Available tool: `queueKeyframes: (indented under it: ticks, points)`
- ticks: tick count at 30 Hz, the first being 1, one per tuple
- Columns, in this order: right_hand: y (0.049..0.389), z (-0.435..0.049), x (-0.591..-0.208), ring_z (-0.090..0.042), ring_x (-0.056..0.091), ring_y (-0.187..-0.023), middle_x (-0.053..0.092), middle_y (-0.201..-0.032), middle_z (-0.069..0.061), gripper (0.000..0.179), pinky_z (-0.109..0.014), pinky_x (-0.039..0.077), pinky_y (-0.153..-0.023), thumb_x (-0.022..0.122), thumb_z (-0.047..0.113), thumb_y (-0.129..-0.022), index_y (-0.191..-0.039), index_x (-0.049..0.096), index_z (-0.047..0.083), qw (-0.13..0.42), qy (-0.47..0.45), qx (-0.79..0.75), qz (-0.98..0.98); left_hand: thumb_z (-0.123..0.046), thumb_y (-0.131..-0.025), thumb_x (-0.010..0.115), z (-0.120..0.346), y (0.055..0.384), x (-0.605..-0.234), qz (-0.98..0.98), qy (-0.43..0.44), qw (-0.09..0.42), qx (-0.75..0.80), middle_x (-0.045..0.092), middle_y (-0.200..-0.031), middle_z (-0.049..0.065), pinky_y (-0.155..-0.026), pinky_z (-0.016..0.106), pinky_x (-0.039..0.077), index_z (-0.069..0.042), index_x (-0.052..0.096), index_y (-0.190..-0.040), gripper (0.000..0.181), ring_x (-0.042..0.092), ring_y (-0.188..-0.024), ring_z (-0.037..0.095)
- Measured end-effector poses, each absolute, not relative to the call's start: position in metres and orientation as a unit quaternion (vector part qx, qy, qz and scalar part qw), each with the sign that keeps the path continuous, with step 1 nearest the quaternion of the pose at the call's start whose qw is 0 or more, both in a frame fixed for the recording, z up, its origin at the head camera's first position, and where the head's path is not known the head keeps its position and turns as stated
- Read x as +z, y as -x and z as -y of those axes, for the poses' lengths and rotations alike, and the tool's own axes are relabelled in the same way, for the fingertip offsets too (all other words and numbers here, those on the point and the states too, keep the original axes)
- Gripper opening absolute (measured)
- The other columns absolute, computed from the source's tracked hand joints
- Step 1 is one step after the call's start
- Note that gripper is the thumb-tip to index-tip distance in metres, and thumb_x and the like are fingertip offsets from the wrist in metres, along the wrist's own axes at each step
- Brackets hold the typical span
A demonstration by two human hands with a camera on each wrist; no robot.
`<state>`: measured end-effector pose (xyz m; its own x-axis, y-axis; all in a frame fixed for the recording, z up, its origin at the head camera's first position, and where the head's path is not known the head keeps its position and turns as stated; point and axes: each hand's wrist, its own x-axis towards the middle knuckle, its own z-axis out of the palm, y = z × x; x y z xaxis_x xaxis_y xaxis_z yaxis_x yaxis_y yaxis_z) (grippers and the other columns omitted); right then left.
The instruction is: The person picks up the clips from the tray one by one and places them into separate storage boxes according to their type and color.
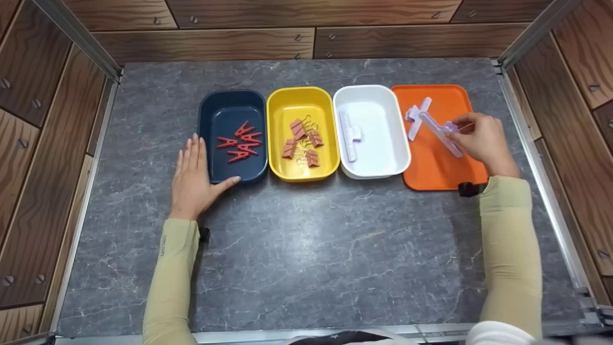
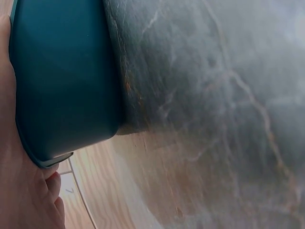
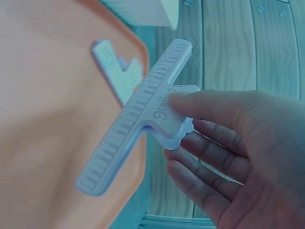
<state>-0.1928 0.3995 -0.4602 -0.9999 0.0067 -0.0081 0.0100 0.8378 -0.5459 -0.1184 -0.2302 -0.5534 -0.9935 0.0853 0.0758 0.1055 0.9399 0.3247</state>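
Observation:
Between thumb and fingers my right hand (image 1: 483, 139) pinches a lilac long-jawed clip (image 3: 138, 114) by its handle, raised over the orange tray (image 1: 440, 172). Printed piano keys run along the clip's bar in the right wrist view. A second lilac clip (image 1: 419, 117) lies on that tray, left of the held one. One more lilac clip (image 1: 348, 136) sits in the white bin (image 1: 383, 158) beside the tray. My left hand (image 1: 191, 179) rests with straight fingers against the left side of the dark blue bin (image 1: 232, 172), thumb at its front edge.
Several red clothespins (image 1: 244, 143) lie in the dark blue bin. The yellow bin (image 1: 301, 175), between the blue and white ones, contains several pink binder clips (image 1: 299, 128). All stand in a row on a grey marbled table (image 1: 306, 258). Wood-patterned walls (image 1: 206, 43) enclose the back and sides.

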Motion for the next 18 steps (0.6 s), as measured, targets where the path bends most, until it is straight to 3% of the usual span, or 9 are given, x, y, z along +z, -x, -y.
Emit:
queueKeyframes:
  ticks: [7, 18]
  points:
    - [0.191, -0.386, -0.446, -0.033, 0.064, -0.096, 0.068, -0.111, -0.023, 0.04, -0.017, 0.047, -0.073, 0.075, 0.023, -0.094, -0.122, 0.069, -0.005, -0.04, -0.005, -0.279, -0.959, -0.091, -0.079, 0.048, 0.23, 0.119, -0.551, 0.986, 0.049, 0.031, -0.158, -0.003, -0.169, 0.012, -0.124, 0.038, -0.005, -0.003, 0.002, -0.162, 0.13, -0.004, -0.154, 0.025]
    - [0.188, -0.365, -0.435, -0.022, 0.065, -0.092, 0.071, -0.107, -0.016, 0.033, -0.013, 0.05, -0.077, 0.077, 0.021, -0.093, -0.119, 0.074, 0.0, -0.149, -0.015, -0.317, -0.936, -0.089, -0.08, 0.049, 0.23, 0.117, -0.552, 0.986, 0.049, 0.027, -0.159, -0.005, -0.169, 0.012, -0.123, 0.036, -0.009, -0.002, 0.001, -0.162, 0.129, -0.007, -0.154, 0.023]
